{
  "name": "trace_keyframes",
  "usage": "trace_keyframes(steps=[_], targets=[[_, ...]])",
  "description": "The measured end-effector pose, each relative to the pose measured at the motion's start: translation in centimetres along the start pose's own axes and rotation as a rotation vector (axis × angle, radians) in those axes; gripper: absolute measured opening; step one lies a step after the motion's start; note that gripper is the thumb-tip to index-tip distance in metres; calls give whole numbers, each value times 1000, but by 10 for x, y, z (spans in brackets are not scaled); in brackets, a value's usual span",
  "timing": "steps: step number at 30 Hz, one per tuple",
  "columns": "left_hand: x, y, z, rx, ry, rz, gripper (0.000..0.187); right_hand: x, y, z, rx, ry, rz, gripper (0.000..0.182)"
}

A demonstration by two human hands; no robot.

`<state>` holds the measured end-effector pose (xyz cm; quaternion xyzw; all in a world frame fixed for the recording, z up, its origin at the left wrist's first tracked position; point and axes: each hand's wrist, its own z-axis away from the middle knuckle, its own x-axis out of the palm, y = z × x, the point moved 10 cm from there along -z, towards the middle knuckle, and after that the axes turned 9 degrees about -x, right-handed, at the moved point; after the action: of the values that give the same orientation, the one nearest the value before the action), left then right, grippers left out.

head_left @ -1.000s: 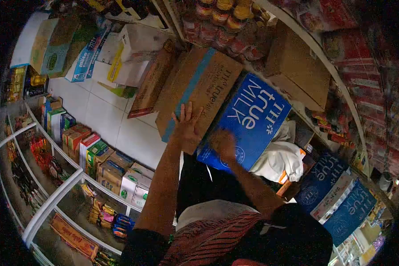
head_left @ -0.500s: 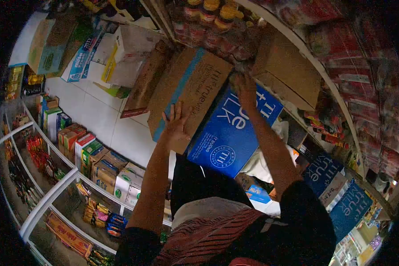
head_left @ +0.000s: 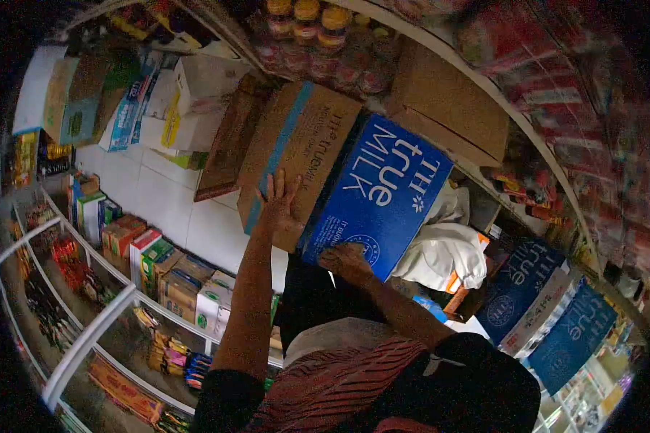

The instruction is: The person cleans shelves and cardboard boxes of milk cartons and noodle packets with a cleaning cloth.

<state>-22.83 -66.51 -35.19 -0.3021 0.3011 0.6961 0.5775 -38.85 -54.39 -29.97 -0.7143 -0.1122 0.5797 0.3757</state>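
A large carton with a brown top (head_left: 300, 137) and a blue side (head_left: 383, 191) printed "TH true MILK" stands tilted in the middle of the view. My left hand (head_left: 278, 206) lies on the brown top, its fingers spread near the blue tape strip. Low on the blue side, by the round logo, rests my right hand (head_left: 348, 261). Its fingers are bent towards the carton's near edge, and whether they grip it is too dark to tell.
Behind the carton is an open brown box (head_left: 451, 101), with jars (head_left: 307, 18) beyond. White cloth (head_left: 444, 252) lies to its right, near more blue cartons (head_left: 523, 289). Boxes (head_left: 173, 285) line the glass display case (head_left: 87, 335) at the left.
My right hand has moved from the carton's far top edge down to its near lower end. My left hand stays on the brown top. The whole view has shifted slightly.
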Motion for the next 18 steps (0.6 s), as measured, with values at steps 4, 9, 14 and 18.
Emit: trace_keyframes(steps=[4,9,14,18], targets=[[-7,5,5,39,670,-498,120,-59,87,-18,317,-19,-17,28],[-1,2,-1,-32,-153,-34,130,-223,175,-3,474,590,554,42],[-5,3,1,29,-52,45,130,-219,184,11,572,659,632,40],[-16,5,7,180,189,143,133,-119,94,-1,728,59,604,27]])
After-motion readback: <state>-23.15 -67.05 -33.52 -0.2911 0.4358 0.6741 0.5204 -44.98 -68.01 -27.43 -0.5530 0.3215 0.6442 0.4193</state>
